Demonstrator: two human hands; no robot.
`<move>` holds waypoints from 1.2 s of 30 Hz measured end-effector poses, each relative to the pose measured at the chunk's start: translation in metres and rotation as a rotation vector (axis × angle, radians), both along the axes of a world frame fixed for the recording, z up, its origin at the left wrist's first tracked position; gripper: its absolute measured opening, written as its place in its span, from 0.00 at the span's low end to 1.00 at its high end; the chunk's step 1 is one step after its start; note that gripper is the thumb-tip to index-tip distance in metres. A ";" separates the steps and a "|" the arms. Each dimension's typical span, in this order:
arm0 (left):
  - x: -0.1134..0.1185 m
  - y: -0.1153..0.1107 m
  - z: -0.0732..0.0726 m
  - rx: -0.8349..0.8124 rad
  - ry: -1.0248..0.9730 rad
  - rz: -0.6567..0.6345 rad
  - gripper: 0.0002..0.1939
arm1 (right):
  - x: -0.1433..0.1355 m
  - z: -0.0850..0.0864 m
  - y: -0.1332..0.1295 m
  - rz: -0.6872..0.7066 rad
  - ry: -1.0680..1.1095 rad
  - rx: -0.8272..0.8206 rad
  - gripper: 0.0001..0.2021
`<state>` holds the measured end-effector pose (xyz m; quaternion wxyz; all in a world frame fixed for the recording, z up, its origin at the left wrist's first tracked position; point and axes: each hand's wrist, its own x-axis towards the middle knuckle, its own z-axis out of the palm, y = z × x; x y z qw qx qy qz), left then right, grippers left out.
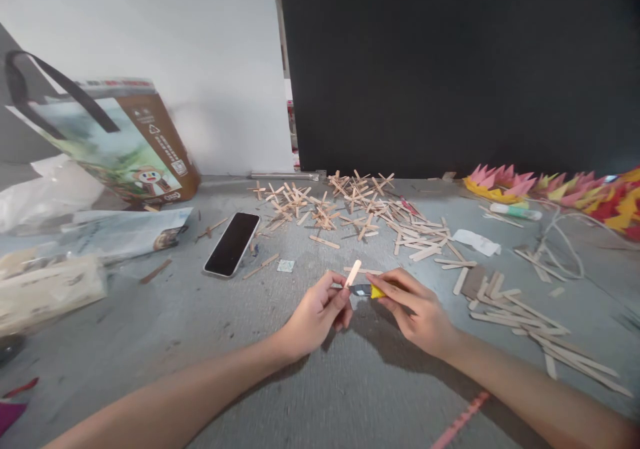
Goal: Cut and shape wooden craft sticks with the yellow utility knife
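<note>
Between the thumb and fingers of my left hand (320, 309) a wooden craft stick (353, 273) is pinched, its rounded end pointing up and slightly right. My right hand (417, 305) grips a yellow utility knife (376, 291). The knife's dark blade (360, 290) points left and meets the stick close to my left fingertips; whether it cuts into the wood I cannot tell. Both hands are held just above the grey table (280, 395). Another loose stick lies just behind them.
Sticks joined in crosses (325, 209) are heaped at the back, with loose sticks (530, 322) at right. A phone (233, 244) lies left of centre. A printed bag (130, 142) stands back left. Coloured paper pieces (505, 183) and a glue tube (515, 211) lie back right.
</note>
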<state>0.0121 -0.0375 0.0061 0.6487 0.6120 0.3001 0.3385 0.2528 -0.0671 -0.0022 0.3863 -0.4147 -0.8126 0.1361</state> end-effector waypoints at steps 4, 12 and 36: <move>-0.001 0.001 -0.001 -0.007 -0.005 -0.002 0.19 | -0.001 0.002 0.001 0.011 0.000 0.011 0.25; -0.002 0.002 0.000 0.005 0.046 -0.011 0.22 | 0.001 0.003 0.003 0.045 0.029 -0.037 0.26; -0.001 -0.001 0.000 0.044 0.049 -0.047 0.16 | 0.002 0.001 0.006 0.124 0.051 0.020 0.27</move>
